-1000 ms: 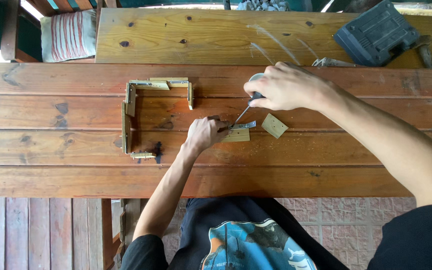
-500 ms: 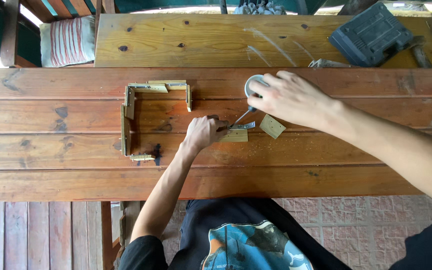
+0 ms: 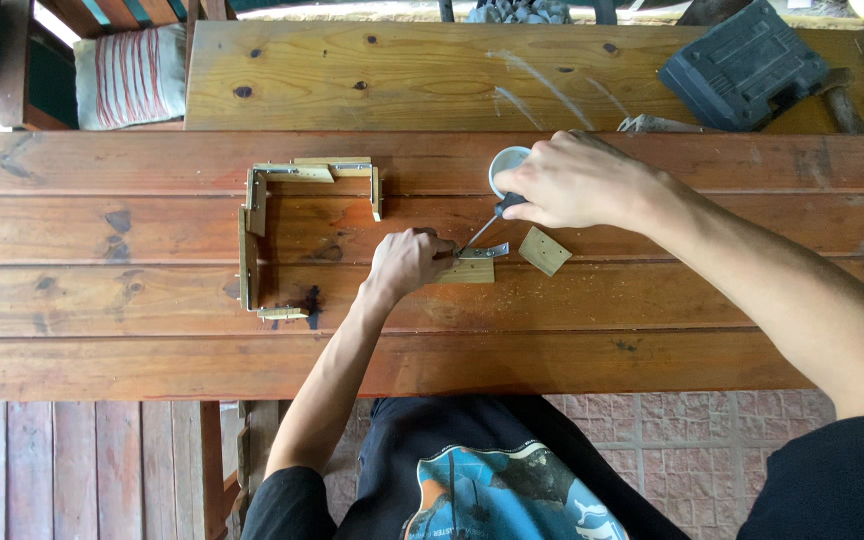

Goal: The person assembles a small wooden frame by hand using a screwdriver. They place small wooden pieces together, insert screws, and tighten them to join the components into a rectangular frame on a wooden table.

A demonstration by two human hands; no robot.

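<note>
Wooden planks make up the table (image 3: pixel 152 360) the person sits at. The left hand (image 3: pixel 407 262) lies curled on a plank, its fingers pinching a small flat wooden piece (image 3: pixel 468 271) that carries a metal hinge (image 3: pixel 483 252). Just beyond, the right hand (image 3: pixel 577 182) is closed around the dark handle of a screwdriver (image 3: pixel 484 228), whose tip slants down onto the hinge. A second small wooden square (image 3: pixel 544 250) lies just beside the hinge, and a white cup (image 3: pixel 504 165) sits partly under the right hand. To the left rests a hinged wooden frame (image 3: pixel 252 235); farther off lie a dark tool case (image 3: pixel 747 65) and a striped cushion (image 3: pixel 130 78).
</note>
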